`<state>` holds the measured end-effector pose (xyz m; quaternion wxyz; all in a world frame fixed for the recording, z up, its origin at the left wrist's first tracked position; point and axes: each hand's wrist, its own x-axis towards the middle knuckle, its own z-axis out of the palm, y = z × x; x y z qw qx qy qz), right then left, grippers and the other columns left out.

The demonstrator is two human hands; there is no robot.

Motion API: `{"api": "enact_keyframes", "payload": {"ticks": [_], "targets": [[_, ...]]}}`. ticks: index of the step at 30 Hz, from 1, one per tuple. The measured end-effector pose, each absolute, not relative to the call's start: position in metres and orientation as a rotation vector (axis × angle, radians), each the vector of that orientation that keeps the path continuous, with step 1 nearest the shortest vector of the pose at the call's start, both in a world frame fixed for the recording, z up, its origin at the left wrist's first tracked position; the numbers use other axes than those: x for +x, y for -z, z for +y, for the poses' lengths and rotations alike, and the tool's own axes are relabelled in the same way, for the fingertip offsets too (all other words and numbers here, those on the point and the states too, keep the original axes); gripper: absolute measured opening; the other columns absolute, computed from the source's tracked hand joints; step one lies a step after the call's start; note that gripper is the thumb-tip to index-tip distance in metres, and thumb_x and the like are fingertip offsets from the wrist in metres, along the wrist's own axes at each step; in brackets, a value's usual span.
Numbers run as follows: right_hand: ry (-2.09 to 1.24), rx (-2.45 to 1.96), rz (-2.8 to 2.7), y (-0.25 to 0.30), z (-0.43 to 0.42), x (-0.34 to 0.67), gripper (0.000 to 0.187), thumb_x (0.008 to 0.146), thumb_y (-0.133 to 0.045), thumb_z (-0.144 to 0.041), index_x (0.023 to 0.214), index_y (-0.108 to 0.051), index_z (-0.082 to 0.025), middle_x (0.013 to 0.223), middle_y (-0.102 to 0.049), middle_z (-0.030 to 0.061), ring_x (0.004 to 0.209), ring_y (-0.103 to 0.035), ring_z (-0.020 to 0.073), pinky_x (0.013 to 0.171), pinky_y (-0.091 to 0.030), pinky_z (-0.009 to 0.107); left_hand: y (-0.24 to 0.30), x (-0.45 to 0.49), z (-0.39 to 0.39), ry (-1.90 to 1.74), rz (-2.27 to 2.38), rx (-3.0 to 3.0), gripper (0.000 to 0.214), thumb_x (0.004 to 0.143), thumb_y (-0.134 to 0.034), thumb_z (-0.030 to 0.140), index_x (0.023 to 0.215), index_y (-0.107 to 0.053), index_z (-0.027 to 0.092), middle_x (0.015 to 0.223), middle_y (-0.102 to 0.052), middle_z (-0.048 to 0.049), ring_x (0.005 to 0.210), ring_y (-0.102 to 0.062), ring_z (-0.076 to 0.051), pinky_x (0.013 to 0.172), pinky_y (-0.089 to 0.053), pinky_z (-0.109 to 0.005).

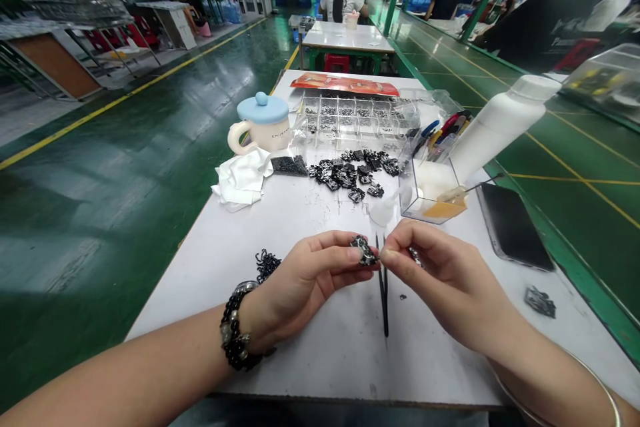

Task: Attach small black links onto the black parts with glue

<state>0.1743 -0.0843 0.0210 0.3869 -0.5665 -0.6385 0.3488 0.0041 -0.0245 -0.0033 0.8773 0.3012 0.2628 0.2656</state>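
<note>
My left hand (pixel 300 283) pinches a black beaded piece (pixel 364 251) between thumb and fingertips. My right hand (pixel 445 273) pinches a small glittering bit (pixel 414 255) right beside it, and I cannot tell whether the two are joined. Black tweezers (pixel 383 293) lie on the white table (pixel 320 360) beneath my hands. Farther off lies a heap of similar black beaded pieces (pixel 350 173), below a clear compartment box (pixel 350 121) of tiny dark parts. A tangled black beaded strand (pixel 267 265) lies by my left wrist.
A mug with a blue lid (pixel 263 121), a white cloth (pixel 243 177), a white bottle (pixel 500 123), a clear holder of tools (pixel 430 190) and a phone (pixel 515 227) stand on the table. Other people (pixel 343 3) sit at tables beyond, above a green floor.
</note>
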Motion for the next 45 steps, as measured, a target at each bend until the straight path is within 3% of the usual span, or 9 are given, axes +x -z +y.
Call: {"api": "enact_keyframes", "payload": {"ticks": [39, 45], "targets": [[-0.909, -1.436, -1.370, -0.008, -0.083, 0.167, 0.015, 0.082, -0.063, -0.033, 0.073, -0.062, -0.020, 0.064, -0.051, -0.0023, 0.060, -0.045, 0.0098, 0.056, -0.036, 0.023, 0.003, 0.003, -0.025, -0.513, 0.582, 0.528, 0.012, 0.075, -0.069, 0.015, 0.085, -0.064, 0.010, 0.086, -0.068, -0.0065, 0.082, -0.064, -0.013, 0.081, -0.052, -0.024], [-1.102, -1.458, -1.308, -0.013, -0.082, 0.169, 0.017, 0.081, -0.062, -0.033, 0.074, -0.060, -0.018, 0.057, -0.047, -0.0031, 0.055, -0.040, 0.0090, 0.051, -0.033, 0.022, 0.002, 0.003, -0.023, -0.515, 0.577, 0.594, 0.016, 0.074, -0.071, 0.015, 0.087, -0.065, 0.009, 0.085, -0.068, -0.0057, 0.081, -0.063, -0.013, 0.080, -0.051, -0.024]]}}
